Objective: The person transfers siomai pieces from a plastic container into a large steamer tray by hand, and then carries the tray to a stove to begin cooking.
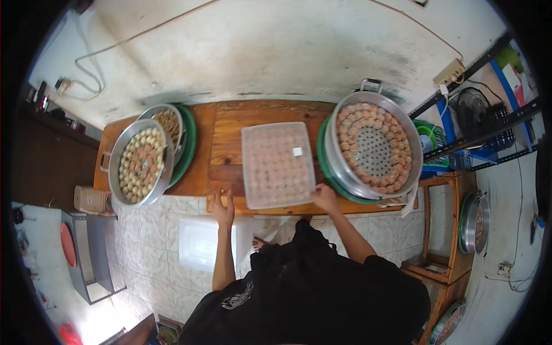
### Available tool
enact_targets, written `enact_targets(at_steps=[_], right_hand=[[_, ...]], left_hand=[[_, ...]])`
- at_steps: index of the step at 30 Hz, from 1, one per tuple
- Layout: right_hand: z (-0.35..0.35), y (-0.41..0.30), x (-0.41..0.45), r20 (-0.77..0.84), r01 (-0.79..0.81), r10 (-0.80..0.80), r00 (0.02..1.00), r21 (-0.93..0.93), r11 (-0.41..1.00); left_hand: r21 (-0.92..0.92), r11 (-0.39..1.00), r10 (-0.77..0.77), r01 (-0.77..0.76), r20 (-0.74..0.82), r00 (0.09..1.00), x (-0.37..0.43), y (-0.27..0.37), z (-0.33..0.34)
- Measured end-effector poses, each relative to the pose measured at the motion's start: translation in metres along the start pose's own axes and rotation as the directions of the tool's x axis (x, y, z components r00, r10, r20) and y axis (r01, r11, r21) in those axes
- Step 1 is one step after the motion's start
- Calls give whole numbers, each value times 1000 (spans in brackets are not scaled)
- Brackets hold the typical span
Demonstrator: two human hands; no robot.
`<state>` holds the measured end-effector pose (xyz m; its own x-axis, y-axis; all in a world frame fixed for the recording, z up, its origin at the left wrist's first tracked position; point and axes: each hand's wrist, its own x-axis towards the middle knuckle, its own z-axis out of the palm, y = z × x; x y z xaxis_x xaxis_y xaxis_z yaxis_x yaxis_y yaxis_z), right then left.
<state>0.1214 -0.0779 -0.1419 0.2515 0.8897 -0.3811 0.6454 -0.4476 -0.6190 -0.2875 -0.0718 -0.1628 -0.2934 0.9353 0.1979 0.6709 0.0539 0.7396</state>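
Observation:
A translucent plastic container with a closed lid [278,166] lies on the wooden table [228,146], rows of pinkish round pieces showing through it and a small white square on top. At its lower right corner is my right hand [324,198], its fingers touching the edge; whether they grip it I cannot tell. My left hand [223,209] is off the container's lower left side, fingers apart, holding nothing. To the right stands a large perforated aluminium steamer pot [331,148] with rings of dumpling-like pieces around a bare centre. At left, another metal steamer pan [113,172] holds pale balls and pinkish pieces.
Behind the left pan are a second metal pan [151,111] of brown pieces and a green tray [189,142]. A white plastic bin [198,246] sits on the tiled floor. On the right are a metal shelf rack [478,129] with a fan and a wooden frame stand [459,224].

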Motion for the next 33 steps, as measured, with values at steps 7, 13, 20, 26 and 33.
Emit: enact_targets(at_steps=[7,13,20,26,33], right_hand=[[-71,-61,-27,250,414,-501,828,330,849],[-173,-48,-18,225,265,-369,902,385,884],[-229,-73,24,161,353,-477,864,480,803],[-246,-113,39,-68,296,-294,954,399,868],[-91,-181,116,314,134,-228,922,293,947]], left_hand=[[-441,857,-176,266,236,956,224,-37,131],[-531,747,-379,401,155,912,229,-3,195],[-468,846,-262,257,56,964,222,33,129],[-671,684,-149,-286,-512,846,256,206,-1],[-673,632,35,-385,-471,882,368,200,12]])
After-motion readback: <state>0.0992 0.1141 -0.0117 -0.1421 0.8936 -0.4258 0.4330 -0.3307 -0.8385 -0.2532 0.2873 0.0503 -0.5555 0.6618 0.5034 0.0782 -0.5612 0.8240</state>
